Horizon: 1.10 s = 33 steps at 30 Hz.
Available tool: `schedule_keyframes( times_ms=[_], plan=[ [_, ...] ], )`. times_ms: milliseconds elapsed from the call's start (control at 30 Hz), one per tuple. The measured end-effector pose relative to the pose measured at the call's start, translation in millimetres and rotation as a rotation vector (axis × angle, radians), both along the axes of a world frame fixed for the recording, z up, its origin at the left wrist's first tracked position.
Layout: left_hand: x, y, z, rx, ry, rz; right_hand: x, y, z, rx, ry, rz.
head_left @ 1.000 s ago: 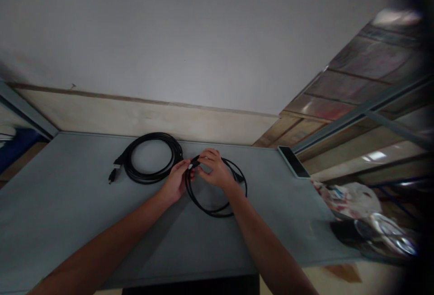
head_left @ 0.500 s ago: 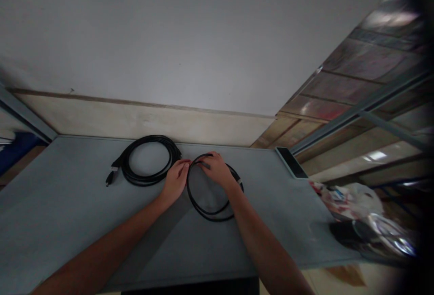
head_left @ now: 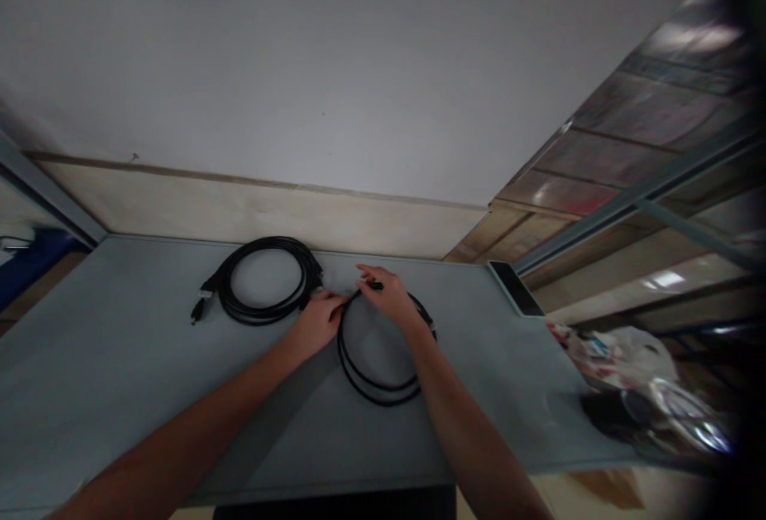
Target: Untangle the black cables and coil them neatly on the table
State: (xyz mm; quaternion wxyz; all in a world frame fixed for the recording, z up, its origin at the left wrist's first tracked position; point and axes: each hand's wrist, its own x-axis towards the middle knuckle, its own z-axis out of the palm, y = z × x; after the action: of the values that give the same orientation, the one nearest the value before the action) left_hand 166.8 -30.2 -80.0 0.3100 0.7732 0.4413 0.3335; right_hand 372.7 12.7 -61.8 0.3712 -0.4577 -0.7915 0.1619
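Note:
A smaller loop of black cable (head_left: pixel 383 403) lies on the grey table (head_left: pixel 144 392) in front of me. My left hand (head_left: pixel 321 319) pinches the loop at its upper left, fingers closed. At the top of the loop, my right hand (head_left: pixel 388 295) holds the cable near a dark connector (head_left: pixel 377 285), its index finger reaching forward. Another connector (head_left: pixel 432 327) shows beside my right wrist. Left of my hands rests a thicker coil of black cable (head_left: pixel 226 293), with a black plug (head_left: pixel 197 311) sticking out at its left; my left fingertips are close to its right side.
A phone-like flat device (head_left: pixel 515 289) lies at the table's back right corner. On the right edge stands a dark, blurred cylindrical object (head_left: pixel 607 415), with plastic bags (head_left: pixel 637 354) beyond. A pale wall panel (head_left: pixel 335 89) rises behind the table, between metal posts (head_left: pixel 53 189).
My left hand has shifted slightly right and down along the loop. The loop has moved a little right and toward me. The right hand's index finger has lifted outward.

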Motion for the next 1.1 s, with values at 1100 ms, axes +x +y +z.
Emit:
schedule_keyframes(
  times_ms=[1100],
  plan=[
    [-27.6, 9.1, 36.1, -0.043, 0.001, -0.012, -29.5, -12.6, 8.3, 0.044, -0.116, 0.228]
  ],
)
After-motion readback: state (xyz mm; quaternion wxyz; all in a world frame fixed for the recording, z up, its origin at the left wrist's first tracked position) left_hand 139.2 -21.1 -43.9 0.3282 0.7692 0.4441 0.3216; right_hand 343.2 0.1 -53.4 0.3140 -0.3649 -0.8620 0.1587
